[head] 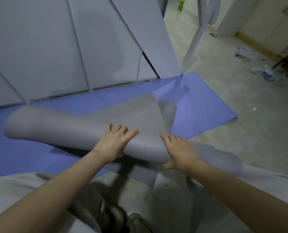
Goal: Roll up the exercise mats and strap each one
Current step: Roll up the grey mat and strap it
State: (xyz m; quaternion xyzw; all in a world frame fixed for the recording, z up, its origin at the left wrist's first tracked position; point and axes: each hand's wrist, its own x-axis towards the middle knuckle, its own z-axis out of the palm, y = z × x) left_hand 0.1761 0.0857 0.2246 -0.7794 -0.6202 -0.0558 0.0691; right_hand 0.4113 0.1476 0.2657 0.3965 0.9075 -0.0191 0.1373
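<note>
Grey mat [72, 130], loosely rolled across blue mat [198, 106]; left hand [113, 142] clasps its top, right hand [178, 152], at three o'clock, grips its open end.

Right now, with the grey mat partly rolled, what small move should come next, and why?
Probably pull the near end snug before rolling further. The left hand holds the top of the grey mat, the right hand grips its near end, and there the layers gape, with a loose flap standing up over the blue mat.
</note>
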